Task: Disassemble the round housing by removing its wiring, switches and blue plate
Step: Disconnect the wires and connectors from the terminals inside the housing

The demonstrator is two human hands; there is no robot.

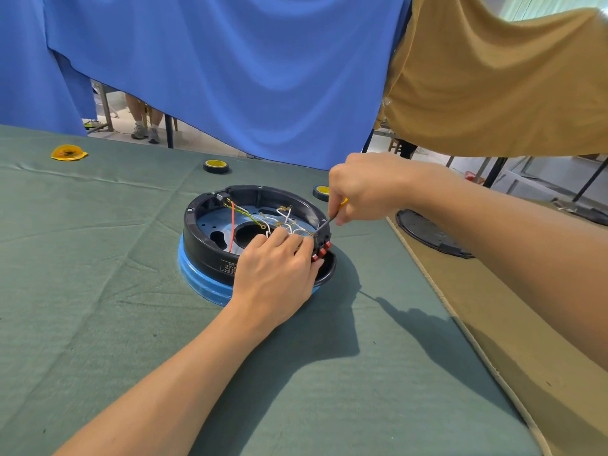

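A round black housing [197,238] stands on a blue-wrapped base on the green table cover. Inside it lies the blue plate [210,222] with a round hole, crossed by white, red and green-yellow wires [232,222]. Three red switches [322,251] sit in the housing's right wall. My left hand [276,274] rests over the near rim, its fingers curled in among the white wires beside the switches. My right hand [365,189] grips a screwdriver [324,225] with a yellow handle, its tip down at the rim just above the switches.
Two rolls of yellow-cored tape [216,166] [320,192] lie behind the housing. A yellow object [68,152] lies far left. A black round cover [427,232] rests on the tan cloth to the right. Blue and tan cloths hang behind the table.
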